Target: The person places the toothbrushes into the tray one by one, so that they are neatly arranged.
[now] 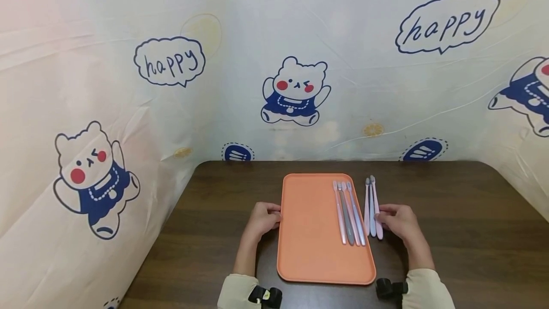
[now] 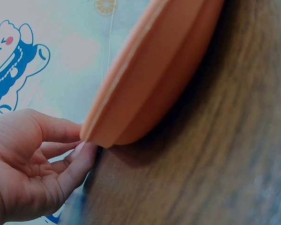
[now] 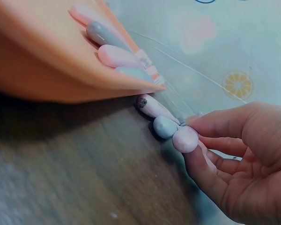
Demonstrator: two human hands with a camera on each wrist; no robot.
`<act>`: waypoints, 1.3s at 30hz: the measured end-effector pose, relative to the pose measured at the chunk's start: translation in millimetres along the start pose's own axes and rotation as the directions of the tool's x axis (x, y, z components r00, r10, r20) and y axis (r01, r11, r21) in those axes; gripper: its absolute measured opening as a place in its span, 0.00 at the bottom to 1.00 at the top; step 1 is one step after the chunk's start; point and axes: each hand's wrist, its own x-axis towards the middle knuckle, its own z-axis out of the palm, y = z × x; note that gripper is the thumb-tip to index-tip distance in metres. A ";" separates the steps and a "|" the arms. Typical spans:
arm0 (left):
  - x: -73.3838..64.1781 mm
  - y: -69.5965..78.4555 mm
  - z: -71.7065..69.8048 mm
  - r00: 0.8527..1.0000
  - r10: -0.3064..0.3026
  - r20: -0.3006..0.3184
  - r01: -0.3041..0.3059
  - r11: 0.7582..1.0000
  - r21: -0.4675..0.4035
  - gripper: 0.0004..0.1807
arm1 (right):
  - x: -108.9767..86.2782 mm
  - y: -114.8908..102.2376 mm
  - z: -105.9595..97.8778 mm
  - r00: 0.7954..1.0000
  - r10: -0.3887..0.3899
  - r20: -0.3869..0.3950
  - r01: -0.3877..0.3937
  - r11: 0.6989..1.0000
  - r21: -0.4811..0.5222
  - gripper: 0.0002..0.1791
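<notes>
An orange tray [image 1: 317, 228] lies on the table. My left hand [image 1: 263, 218] is at its left edge; in the left wrist view its thumb and fingertips pinch the tray rim [image 2: 126, 79]. Several pink, grey and blue toothbrushes [image 1: 346, 213] lie side by side along the tray's right part. Just outside its right edge are three more: a pink toothbrush [image 1: 367, 209], a blue toothbrush [image 1: 372, 213] and a pink toothbrush [image 1: 377, 218] on the outer side. My right hand [image 1: 399, 221] pinches that outer pink one between thumb and fingers, its rounded handle end [image 3: 185, 139] facing the right wrist camera.
The dark wooden table [image 1: 467, 232] extends to both sides of the tray. Behind it and at the sides hangs a pale curtain [image 1: 364, 85] printed with bears and speech bubbles, meeting the table's back edge.
</notes>
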 end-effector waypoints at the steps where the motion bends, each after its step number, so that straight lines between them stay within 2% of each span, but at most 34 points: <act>1: 0.0 0.0 -0.2 1.000 -0.001 0.000 0.001 1.000 -0.001 0.16 | 0.3 -0.1 0.3 1.000 0.000 0.001 0.000 1.000 0.002 0.25; 13: -0.7 -1.1 0.5 1.000 -0.018 0.004 0.018 1.000 -0.002 0.15 | -0.8 -2.4 2.2 1.000 0.017 0.007 -0.017 1.000 -0.009 0.25; 30: -1.0 -0.9 0.1 1.000 -0.017 -0.004 0.017 1.000 -0.001 0.15 | -2.6 -4.9 2.9 0.998 -0.048 0.037 0.047 0.999 0.020 0.23; 39: -0.3 -0.3 0.0 1.000 -0.016 -0.008 0.016 1.000 0.000 0.15 | -3.7 -8.7 2.5 0.997 -0.058 0.051 0.056 0.997 0.047 0.24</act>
